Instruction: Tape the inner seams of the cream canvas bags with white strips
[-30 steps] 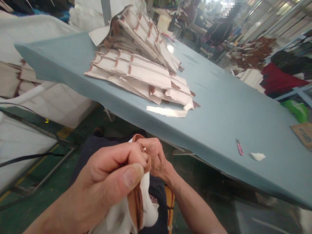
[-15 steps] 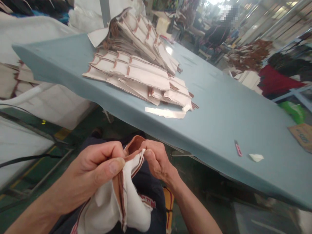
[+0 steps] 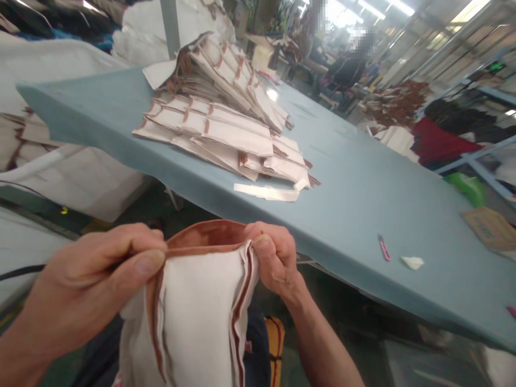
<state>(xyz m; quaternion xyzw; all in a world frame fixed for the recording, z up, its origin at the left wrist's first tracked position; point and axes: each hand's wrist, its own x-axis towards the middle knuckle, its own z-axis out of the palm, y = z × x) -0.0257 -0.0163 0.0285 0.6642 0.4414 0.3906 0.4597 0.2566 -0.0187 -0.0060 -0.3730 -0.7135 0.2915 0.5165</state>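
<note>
A cream fabric bag (image 3: 197, 301) with brown binding along its seams hangs over my lap. Its brown-edged mouth is stretched between my two hands, and some brown lining shows inside. My left hand (image 3: 108, 274) pinches the rim at the left corner, thumb on the near side. My right hand (image 3: 276, 255) grips the other corner with its fingers curled in. The bag's lower end runs out of the picture.
Ahead stands a blue-covered table (image 3: 342, 188) bearing stacked cream fabric pieces (image 3: 237, 129), a pale strip (image 3: 268, 192), a pink cutter (image 3: 384, 248) and a white scrap (image 3: 412, 262). A cardboard piece (image 3: 489, 228) lies at right. A person (image 3: 342, 75) sits in the background.
My hands have moved apart, the left one going further left. The bag's mouth, bunched before, is now pulled wide and its front panel lies flatter.
</note>
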